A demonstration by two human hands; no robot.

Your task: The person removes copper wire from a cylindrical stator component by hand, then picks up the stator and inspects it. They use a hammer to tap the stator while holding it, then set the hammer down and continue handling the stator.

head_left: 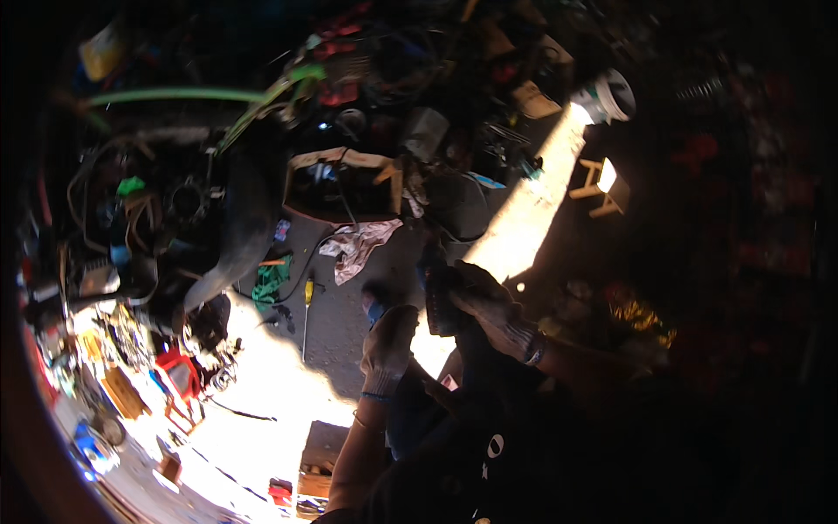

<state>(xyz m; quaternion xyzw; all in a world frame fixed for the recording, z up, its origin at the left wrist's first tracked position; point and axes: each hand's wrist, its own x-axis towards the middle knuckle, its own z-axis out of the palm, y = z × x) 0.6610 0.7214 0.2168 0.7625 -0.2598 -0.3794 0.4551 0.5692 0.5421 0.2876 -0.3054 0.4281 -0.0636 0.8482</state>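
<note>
Both of my hands wear pale work gloves. My right hand (496, 307) is wrapped round a dark, elongated object (442, 301), held upright in front of my body; deep shadow hides its exact kind. Beside it, a little nearer and to the left, my left hand (389, 348) is closed with its fingers curled. Whatever it may hold does not show. On the ground beyond my left hand lies a screwdriver (309, 293) with a yellow handle. A crumpled pinkish cloth (356, 251) and a green cloth (271, 281) lie past it.
A box with a wooden rim (374, 158) stands ahead, holding dark items. Clutter and hoses crowd the left, around a large dark curved piece (249, 227). A white bucket (608, 98) and a small wooden stool (617, 190) are at the far right. Bright sunlight washes out the lower left.
</note>
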